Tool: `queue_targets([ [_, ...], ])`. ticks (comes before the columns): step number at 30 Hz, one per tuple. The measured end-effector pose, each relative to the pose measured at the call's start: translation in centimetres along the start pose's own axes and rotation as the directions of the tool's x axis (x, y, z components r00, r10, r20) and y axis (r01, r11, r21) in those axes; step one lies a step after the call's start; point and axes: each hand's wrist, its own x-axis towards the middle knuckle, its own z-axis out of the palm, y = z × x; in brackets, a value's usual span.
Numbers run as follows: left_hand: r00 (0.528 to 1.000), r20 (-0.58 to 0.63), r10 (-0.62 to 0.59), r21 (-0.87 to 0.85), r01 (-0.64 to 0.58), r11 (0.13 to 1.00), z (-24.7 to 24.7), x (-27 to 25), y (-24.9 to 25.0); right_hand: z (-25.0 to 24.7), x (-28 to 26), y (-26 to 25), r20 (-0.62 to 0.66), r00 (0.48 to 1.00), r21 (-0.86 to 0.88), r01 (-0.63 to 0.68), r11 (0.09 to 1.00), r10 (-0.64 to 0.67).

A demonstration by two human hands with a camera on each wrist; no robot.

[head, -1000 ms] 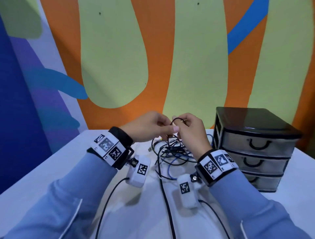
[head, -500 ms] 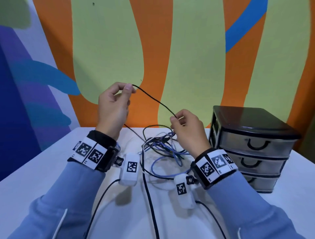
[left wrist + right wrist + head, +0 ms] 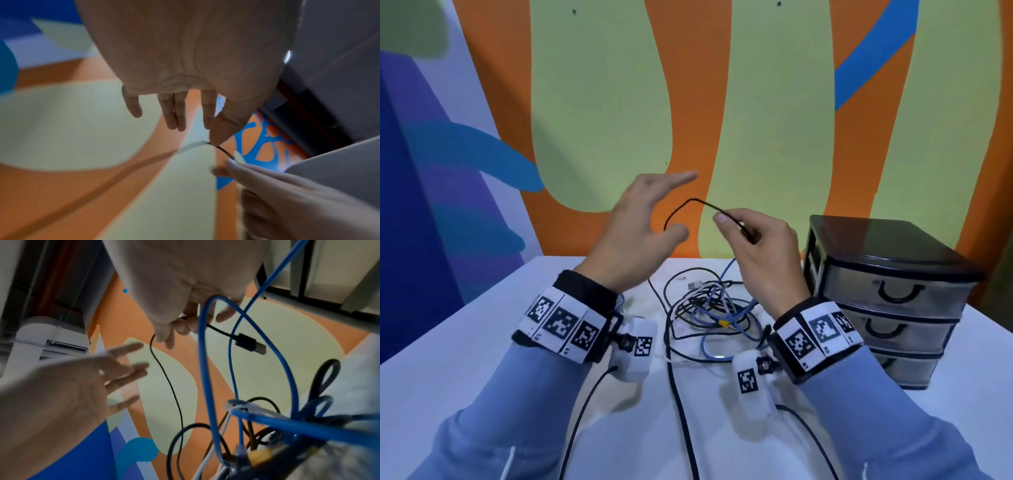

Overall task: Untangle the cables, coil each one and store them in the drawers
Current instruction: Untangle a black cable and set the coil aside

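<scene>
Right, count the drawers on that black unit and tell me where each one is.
3, stacked in the drawer unit at the table's right: top drawer, middle drawer, bottom drawer, which the right sleeve partly hides. All are closed.

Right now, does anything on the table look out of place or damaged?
The cable pile on the white table is a knot of black, blue and white leads. The right hand pinches one thin black cable above it; the left hand is open. The drawer unit is shut. No damage shows.

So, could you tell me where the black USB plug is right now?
In the right wrist view, the black USB plug hangs just beyond the right hand, which pinches its cable, beside a blue cable.
</scene>
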Motion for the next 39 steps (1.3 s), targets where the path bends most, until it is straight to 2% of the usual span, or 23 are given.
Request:
queue_targets([
  [3,0.992,0.008,0.128,0.01,-0.128,0.992,1.4,-0.4,0.5,0.5,0.0,-0.8,0.056,0.998,0.166,0.029,0.986,-0.039],
  [6,0.976,-0.116,0.184,0.044,-0.18,0.983,1.9,-0.8,0.1,0.2,0.2,-0.5,0.039,0.998,0.168,-0.049,0.985,0.043],
  [8,0.969,-0.199,0.148,-0.02,-0.155,0.988,1.9,-0.7,0.4,0.0,0.3,-0.1,0.058,0.989,0.138,-0.144,0.98,0.137],
  [9,0.973,-0.189,0.134,-0.018,-0.14,0.99,1.8,-0.6,0.5,-0.1,0.2,0.2,0.084,0.985,0.104,-0.161,0.981,0.152],
  [11,0.991,-0.086,0.105,-0.008,-0.106,0.994,1.7,-0.4,0.6,0.0,0.1,0.4,0.147,0.981,0.072,-0.14,0.988,0.129],
  [12,0.996,-0.041,0.083,-0.061,-0.086,0.994,1.7,-0.3,0.5,0.1,0.0,0.4,0.183,0.977,0.092,-0.127,0.988,0.108],
  [13,0.997,-0.054,0.052,-0.118,-0.058,0.991,1.6,-0.2,0.3,0.1,0.0,0.2,0.227,0.969,0.102,-0.12,0.988,0.094],
  [15,0.975,-0.204,-0.085,-0.197,0.044,0.98,0.9,0.2,-0.5,-0.3,-0.2,-0.2,0.346,0.934,0.044,-0.11,0.993,0.088],
  [16,0.935,-0.292,-0.202,-0.27,0.122,0.955,0.2,0.5,-1.1,-0.7,-0.3,-0.3,0.425,0.899,-0.022,-0.108,0.994,0.107],
  [17,0.87,-0.352,-0.345,-0.367,0.211,0.906,-0.5,0.7,-1.6,-1.1,-0.4,-0.5,0.515,0.845,-0.094,-0.112,0.989,0.145],
  [19,0.737,-0.353,-0.577,-0.548,0.336,0.766,-2.0,0.9,-2.9,-1.6,-0.7,-0.5,0.697,0.674,-0.213,-0.13,0.968,0.244],
  [20,0.701,-0.322,-0.636,-0.598,0.37,0.711,-2.5,0.9,-3.5,-1.7,-0.9,-0.5,0.761,0.581,-0.278,-0.113,0.954,0.29],
  [21,0.691,-0.284,-0.665,-0.625,0.393,0.675,-2.7,0.8,-3.9,-1.7,-1.1,-0.4,0.795,0.508,-0.349,-0.064,0.935,0.331],
  [22,0.696,-0.249,-0.674,-0.638,0.406,0.655,-2.7,0.8,-4.1,-1.5,-1.3,-0.4,0.809,0.461,-0.408,-0.007,0.913,0.364],
  [25,0.75,-0.193,-0.633,-0.594,0.424,0.684,-2.3,0.5,-3.7,-1.3,-1.7,-0.2,0.811,0.409,-0.481,0.055,0.875,0.419],
  [27,0.78,-0.174,-0.602,-0.549,0.431,0.717,-2.2,0.5,-3.3,-1.5,-1.6,-0.2,0.797,0.433,-0.497,0.076,0.864,0.421],
  [28,0.789,-0.163,-0.592,-0.526,0.438,0.729,-2.2,0.5,-3.3,-1.6,-1.4,-0.2,0.783,0.472,-0.494,0.077,0.866,0.405],
  [30,0.812,-0.137,-0.567,-0.474,0.449,0.757,-2.0,0.4,-3.2,-1.8,-0.9,-0.2,0.722,0.615,-0.448,0.065,0.892,0.318],
  [32,0.851,-0.093,-0.518,-0.384,0.449,0.807,-1.7,0.3,-3.1,-1.7,-0.2,0.0,0.563,0.814,-0.416,0.131,0.9,0.142],
  [33,0.875,-0.055,-0.481,-0.316,0.442,0.839,-1.6,0.2,-2.9,-1.6,0.1,0.2,0.459,0.887,-0.405,0.163,0.9,0.046],
  [34,0.898,-0.002,-0.439,-0.234,0.427,0.874,-1.4,0.1,-2.7,-1.5,0.3,0.3,0.361,0.932,-0.382,0.175,0.907,-0.028],
  [37,0.933,0.16,-0.321,0.061,0.316,0.947,-0.3,-0.1,-2.1,-1.4,0.5,0.5,0.205,0.967,-0.436,0.226,0.871,-0.148],
  [39,0.963,0.149,-0.225,0.121,0.208,0.971,0.3,-0.2,-1.3,-1.4,0.5,0.2,0.166,0.962,-0.507,0.271,0.818,-0.216],
])
